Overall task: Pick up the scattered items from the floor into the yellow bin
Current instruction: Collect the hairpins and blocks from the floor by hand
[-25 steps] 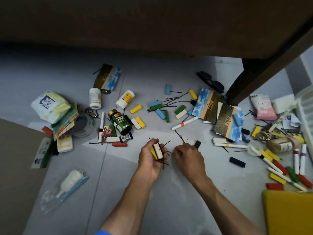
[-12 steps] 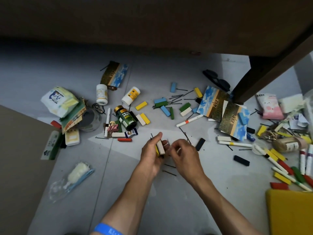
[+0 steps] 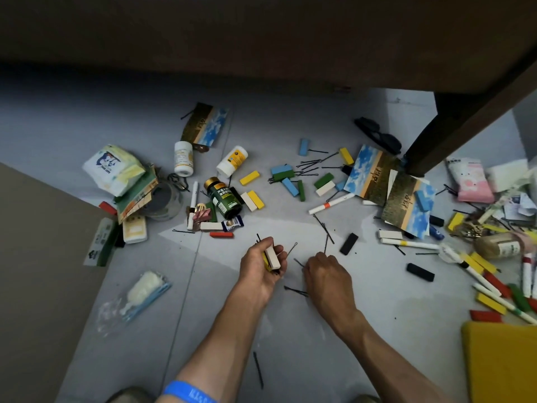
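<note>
Most of the clutter remains across the floor [image 3: 290, 330]. Mid-frame, the left hand [image 3: 260, 267] grips a white block [image 3: 273, 256] and hairpins; the right hand [image 3: 325, 274] pinches a hairpin [image 3: 325, 244]. The yellow bin [image 3: 502, 362] sits lower right, contents unseen.

bare forearms, blue wristband [image 3: 190, 391] with lettering

Yellow bin [image 3: 499, 362]; green bottle [image 3: 225, 199] (gold cap); blue wristband [image 3: 189, 392]; black hairpins [image 3: 309, 167].

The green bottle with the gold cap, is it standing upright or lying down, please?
Lying down: the green bottle rests on its side on the floor, label up.
</note>
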Demonstrator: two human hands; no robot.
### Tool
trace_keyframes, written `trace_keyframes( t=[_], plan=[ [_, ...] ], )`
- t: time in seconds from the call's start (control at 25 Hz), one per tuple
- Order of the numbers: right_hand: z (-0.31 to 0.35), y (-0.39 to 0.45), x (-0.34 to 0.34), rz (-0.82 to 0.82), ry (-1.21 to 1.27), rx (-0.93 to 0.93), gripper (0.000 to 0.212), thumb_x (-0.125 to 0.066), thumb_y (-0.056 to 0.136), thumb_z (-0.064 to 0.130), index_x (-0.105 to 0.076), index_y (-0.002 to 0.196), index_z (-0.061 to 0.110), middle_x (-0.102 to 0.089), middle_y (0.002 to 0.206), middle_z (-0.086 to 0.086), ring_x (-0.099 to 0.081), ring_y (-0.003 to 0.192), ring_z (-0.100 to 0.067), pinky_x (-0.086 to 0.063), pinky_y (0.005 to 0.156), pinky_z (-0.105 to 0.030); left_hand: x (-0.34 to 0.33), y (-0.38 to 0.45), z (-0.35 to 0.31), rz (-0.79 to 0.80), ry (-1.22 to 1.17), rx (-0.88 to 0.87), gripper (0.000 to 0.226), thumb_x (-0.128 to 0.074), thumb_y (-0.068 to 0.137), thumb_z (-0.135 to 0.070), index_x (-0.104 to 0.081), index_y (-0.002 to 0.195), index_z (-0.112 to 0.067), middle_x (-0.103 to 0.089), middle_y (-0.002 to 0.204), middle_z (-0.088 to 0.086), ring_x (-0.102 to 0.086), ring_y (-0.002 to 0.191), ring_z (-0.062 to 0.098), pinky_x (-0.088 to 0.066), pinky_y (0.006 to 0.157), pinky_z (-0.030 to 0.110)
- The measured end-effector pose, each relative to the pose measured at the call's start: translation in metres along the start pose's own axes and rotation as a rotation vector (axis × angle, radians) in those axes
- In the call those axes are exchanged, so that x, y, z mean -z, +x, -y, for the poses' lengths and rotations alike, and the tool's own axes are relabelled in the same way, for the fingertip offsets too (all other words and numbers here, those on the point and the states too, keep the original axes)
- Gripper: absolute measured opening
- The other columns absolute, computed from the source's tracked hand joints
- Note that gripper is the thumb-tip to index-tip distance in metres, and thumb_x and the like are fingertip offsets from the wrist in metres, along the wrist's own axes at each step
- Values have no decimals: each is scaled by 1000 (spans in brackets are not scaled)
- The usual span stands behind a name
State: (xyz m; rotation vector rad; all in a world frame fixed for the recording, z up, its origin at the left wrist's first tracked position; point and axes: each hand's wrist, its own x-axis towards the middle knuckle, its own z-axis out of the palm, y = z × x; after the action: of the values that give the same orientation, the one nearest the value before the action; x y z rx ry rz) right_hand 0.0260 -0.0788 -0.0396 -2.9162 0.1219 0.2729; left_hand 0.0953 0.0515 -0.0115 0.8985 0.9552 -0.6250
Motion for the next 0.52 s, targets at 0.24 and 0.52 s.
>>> trace_keyframes(
  t=[0.24,0.52],
  plan=[
    [14,-3,0,61,200,-63,10,-48,92,21,-49,85,14,-56,89,-6,-59,80,-28,-35,59,-32,13,-8,-3,-31,24,2,11,-56,92,-17,-60,89,-7,-62,72,6,-60,61,16,-48,53,23],
    [60,-102,-21,457,353,386,23,-51,91,31,-58,87,10,-62,95,-10,-59,83,-30,-43,68,-40,50,-6,-15,-93,3,-31,10,-54,91,-18,-57,89,-9,-60,73,6,-59,61,16,-45,51,24]
  ],
)
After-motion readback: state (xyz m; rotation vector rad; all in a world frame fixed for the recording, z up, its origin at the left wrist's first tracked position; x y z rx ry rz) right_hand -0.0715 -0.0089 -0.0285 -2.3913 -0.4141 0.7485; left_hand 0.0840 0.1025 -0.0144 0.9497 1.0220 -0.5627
